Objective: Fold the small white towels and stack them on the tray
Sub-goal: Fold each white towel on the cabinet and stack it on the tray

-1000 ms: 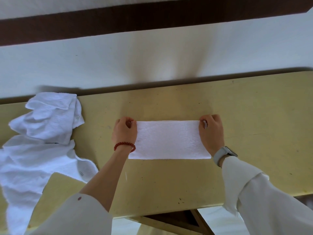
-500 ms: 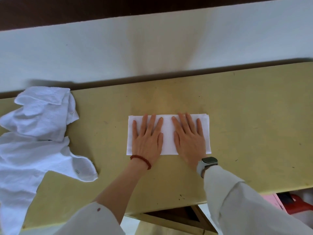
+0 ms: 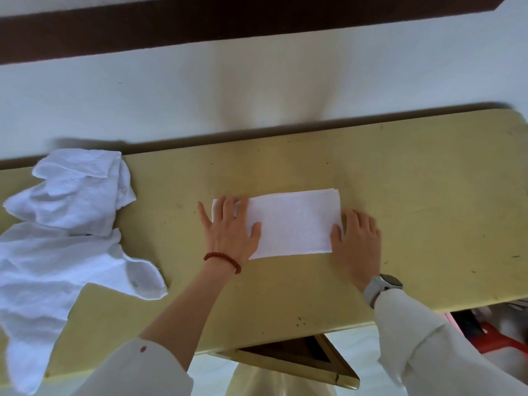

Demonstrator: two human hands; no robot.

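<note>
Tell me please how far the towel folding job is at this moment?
Done: one small white towel lies folded into a flat rectangle on the yellow wooden table. In hand: the left hand and right hand rest flat at its two ends. Left: the crumpled pile of white towels at the table's left is unfolded, and no tray is in view, so nothing is stacked.

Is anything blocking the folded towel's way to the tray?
Cannot judge: no tray is in view. The folded towel lies flat on the table under the left hand and right hand; the unfolded towels lie apart, further left.
</note>
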